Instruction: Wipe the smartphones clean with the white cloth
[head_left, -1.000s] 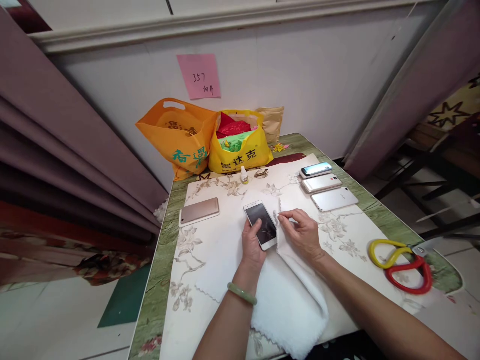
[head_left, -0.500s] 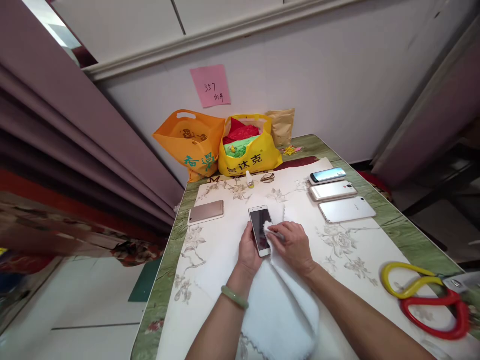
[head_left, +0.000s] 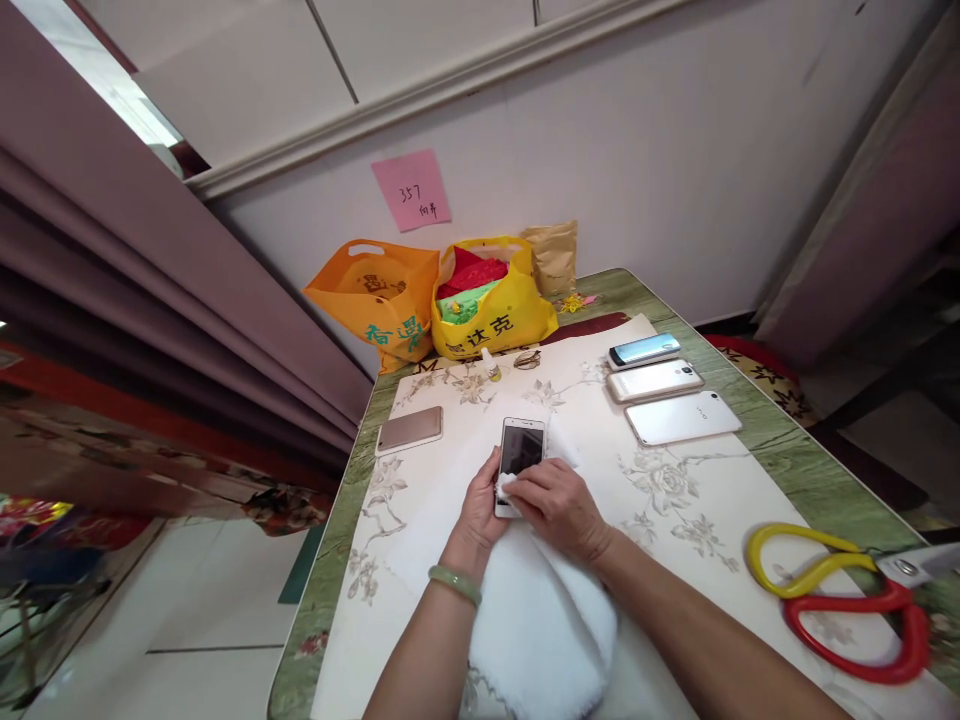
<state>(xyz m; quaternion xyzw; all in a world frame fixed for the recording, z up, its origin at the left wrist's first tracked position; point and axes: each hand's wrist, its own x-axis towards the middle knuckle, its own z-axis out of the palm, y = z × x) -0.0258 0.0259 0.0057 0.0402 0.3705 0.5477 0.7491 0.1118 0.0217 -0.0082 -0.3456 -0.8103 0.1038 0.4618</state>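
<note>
Head view is showing a white phone (head_left: 523,448) sitting in the left hand (head_left: 480,502), between the table's (head_left: 319,580) left and right edges. The left thumb is gripping the phone's side; the other fingers are hiding. The right hand (head_left: 559,505) is pinching a fluffy white cloth (head_left: 547,630) against the dark, shiny glass. The phone is probably feeling light, stiff, slippery and easy to crack, so its long sides are looking best for holding. Its corners are looking round.
</note>
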